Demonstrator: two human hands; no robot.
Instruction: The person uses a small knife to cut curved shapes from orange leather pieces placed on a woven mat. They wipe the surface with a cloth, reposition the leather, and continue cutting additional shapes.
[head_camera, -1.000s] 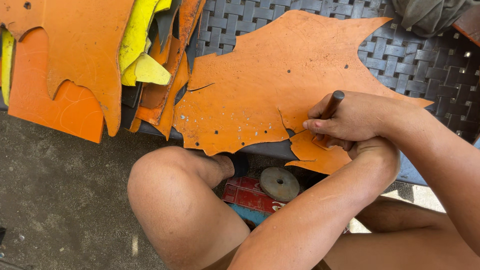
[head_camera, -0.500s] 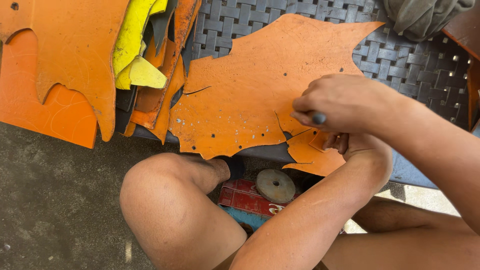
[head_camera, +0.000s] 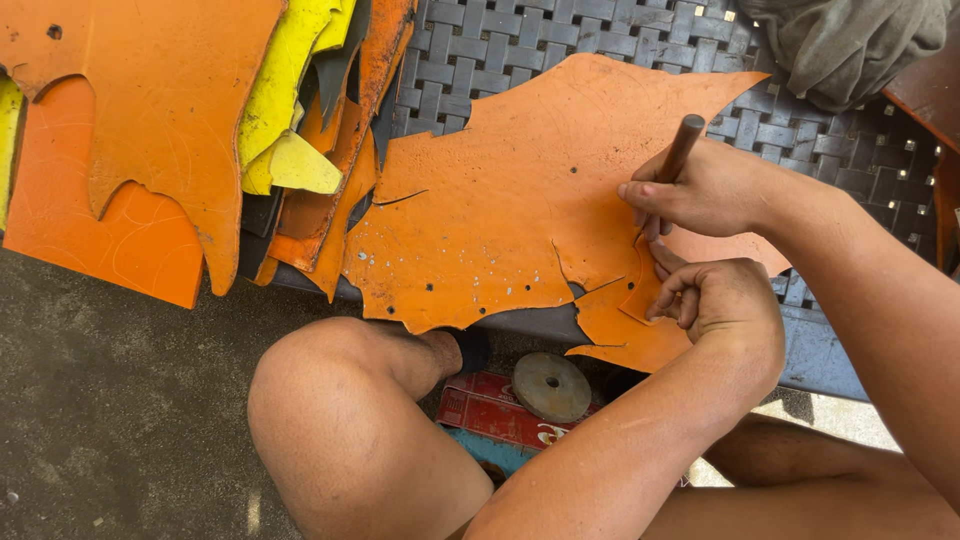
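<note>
Right hand (head_camera: 700, 190): grips knife (head_camera: 680, 148) on leather sheet (head_camera: 520, 210).
Left hand (head_camera: 715, 300): pinches flap at five o'clock.
Risk: blade slipping toward those fingers.

1. I see the orange sheet (head_camera: 500, 200) as matt leather, grainy, with scuffs and small punched holes.
2. The tool handle (head_camera: 681, 148) in my right hand (head_camera: 700, 190) looks like smooth brown wood.
3. The bench top (head_camera: 480, 45) is woven grey plastic strapping with a faint sheen.
4. The disc (head_camera: 551, 386) looks like dull, rusty metal.
5. The grey cloth (head_camera: 850, 45) is soft and creased.
</note>
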